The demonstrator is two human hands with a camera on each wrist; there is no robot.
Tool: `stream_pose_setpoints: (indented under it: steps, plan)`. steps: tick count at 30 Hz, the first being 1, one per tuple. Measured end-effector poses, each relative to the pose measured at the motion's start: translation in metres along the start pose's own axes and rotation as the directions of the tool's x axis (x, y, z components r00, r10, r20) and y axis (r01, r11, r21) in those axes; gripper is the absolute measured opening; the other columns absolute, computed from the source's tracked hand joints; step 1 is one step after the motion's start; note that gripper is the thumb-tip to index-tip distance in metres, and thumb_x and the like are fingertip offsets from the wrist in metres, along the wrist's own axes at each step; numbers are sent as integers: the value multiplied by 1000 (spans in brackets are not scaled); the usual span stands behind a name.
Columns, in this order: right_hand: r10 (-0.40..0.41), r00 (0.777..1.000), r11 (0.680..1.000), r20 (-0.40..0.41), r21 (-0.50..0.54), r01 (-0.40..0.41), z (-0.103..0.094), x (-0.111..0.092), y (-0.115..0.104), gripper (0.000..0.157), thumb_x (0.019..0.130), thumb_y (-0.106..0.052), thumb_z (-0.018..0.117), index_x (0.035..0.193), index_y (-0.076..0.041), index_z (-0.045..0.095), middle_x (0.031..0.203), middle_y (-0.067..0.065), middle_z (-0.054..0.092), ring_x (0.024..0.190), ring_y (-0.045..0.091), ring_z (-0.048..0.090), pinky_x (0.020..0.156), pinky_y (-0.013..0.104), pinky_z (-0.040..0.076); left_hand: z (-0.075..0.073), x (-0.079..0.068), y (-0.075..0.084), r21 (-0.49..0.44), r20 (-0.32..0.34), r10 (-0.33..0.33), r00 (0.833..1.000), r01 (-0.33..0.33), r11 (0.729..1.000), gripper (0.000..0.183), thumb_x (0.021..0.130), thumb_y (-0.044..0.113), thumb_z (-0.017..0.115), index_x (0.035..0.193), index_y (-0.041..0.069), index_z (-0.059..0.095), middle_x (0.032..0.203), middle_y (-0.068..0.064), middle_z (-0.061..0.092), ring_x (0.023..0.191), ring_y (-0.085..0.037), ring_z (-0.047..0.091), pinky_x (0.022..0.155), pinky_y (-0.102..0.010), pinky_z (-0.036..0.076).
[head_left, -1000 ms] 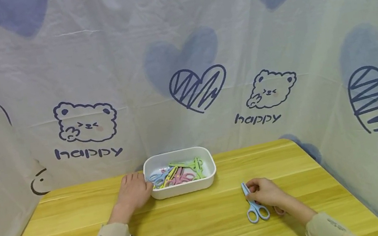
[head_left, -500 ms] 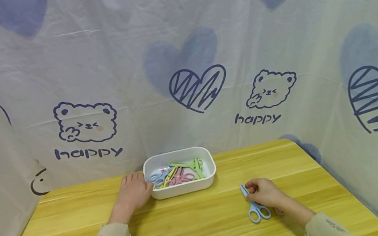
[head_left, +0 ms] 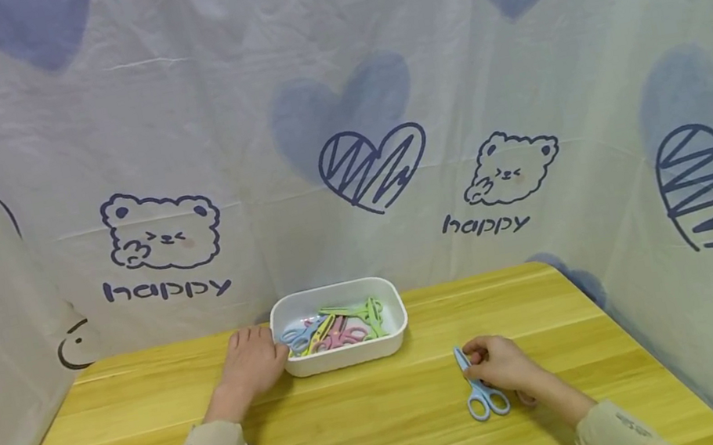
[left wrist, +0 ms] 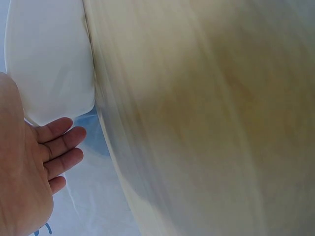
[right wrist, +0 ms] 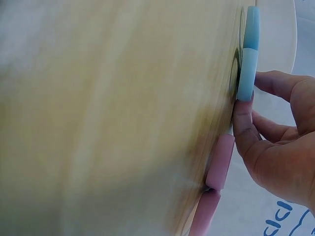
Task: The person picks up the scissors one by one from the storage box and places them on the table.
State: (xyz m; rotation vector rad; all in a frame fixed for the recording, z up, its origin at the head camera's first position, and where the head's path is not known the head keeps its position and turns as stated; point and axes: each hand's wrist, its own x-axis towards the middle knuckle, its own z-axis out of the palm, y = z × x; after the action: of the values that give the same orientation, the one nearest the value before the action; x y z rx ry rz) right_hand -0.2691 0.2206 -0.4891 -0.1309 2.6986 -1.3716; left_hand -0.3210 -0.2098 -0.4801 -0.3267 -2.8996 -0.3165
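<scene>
Light blue scissors point(head_left: 479, 398) lie on the right half of the table, handles toward me. My right hand point(head_left: 499, 360) pinches them near the blades between thumb and fingers. In the right wrist view the side of the blue handles point(right wrist: 249, 59) shows beside the thumb point(right wrist: 243, 120). Pink scissors handles point(head_left: 527, 398) peek out under my right wrist; the rest is hidden by the arm. My left hand point(head_left: 252, 360) rests at the left end of a white box point(head_left: 352, 358), thumb along its corner. The left wrist view shows its fingers point(left wrist: 64, 145) loosely extended beside the box wall point(left wrist: 51, 59).
Inside the box lie several scissors, among them green scissors point(head_left: 373, 315), pink scissors point(head_left: 344, 336) and blue scissors point(head_left: 301, 336). The wooden table point(head_left: 364, 428) ends at a printed cloth curtain point(head_left: 272, 229) behind the box.
The blue scissors have turned very slightly under my right hand, their tip a little farther left than a second ago. The left hand and the box have stayed put.
</scene>
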Motion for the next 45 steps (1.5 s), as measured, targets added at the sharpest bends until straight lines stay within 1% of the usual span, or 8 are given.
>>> stream_pose_setpoints:
  steps: [10,15,22,28,33,36,41,45]
  plan:
    - [7,1000,1000,1,10,-7,0,-2,0,40,89,-5,76,126,4,65,94,9,61,71,18,60,59,29,53,5,1,-4,-13,-14,8,1000,-8,1000,47,101,26,44,123,-15,55,121,-28,59,120,-45,48,114,-61,31]
    - [-4,1000,1000,-11,7,4,-1,-4,1,42,91,-7,76,130,4,63,97,9,61,71,19,61,60,31,54,5,1,-3,-3,-27,12,1000,-12,1000,44,101,24,46,121,-15,56,117,-27,60,118,-45,50,112,-60,32]
    - [-33,997,999,-68,-29,31,0,-3,-1,42,92,-9,75,131,3,64,102,7,63,77,17,60,61,28,51,1,0,-1,11,-13,10,1000,-10,1000,43,102,23,46,120,-14,56,115,-26,60,117,-45,50,112,-60,33]
    - [-67,992,998,-111,12,69,1,0,-11,41,95,-13,73,133,0,64,107,6,64,83,16,62,60,26,52,2,0,-2,17,-8,12,1000,-12,1000,46,102,24,45,123,-15,56,119,-28,60,119,-45,50,113,-61,33]
    - [-88,985,996,-146,8,91,4,3,-23,38,97,-20,73,132,-5,67,111,2,68,93,18,62,71,26,52,3,1,-2,5,-11,9,1000,-9,1000,47,102,24,44,124,-16,55,121,-29,59,120,-46,49,113,-61,32]
    - [-100,982,994,-160,32,107,7,5,-28,36,98,-22,72,131,-8,67,114,2,70,100,20,63,78,28,54,4,1,-3,-4,-8,5,1000,-5,1000,47,102,24,44,124,-16,54,121,-29,58,120,-46,48,114,-61,31]
    - [-148,972,984,-183,70,163,11,9,-38,34,98,-19,71,129,-6,67,116,5,72,104,23,65,84,31,56,5,1,-4,-11,-9,4,1000,-5,1000,47,102,25,44,124,-16,54,121,-28,58,119,-45,48,114,-61,31]
    - [-155,969,981,-191,85,174,16,12,-46,34,99,-19,70,130,-6,67,119,5,72,107,21,65,91,35,56,3,0,-2,-8,-7,0,1000,0,1000,46,102,24,44,124,-15,55,120,-27,59,120,-44,49,114,-61,32]
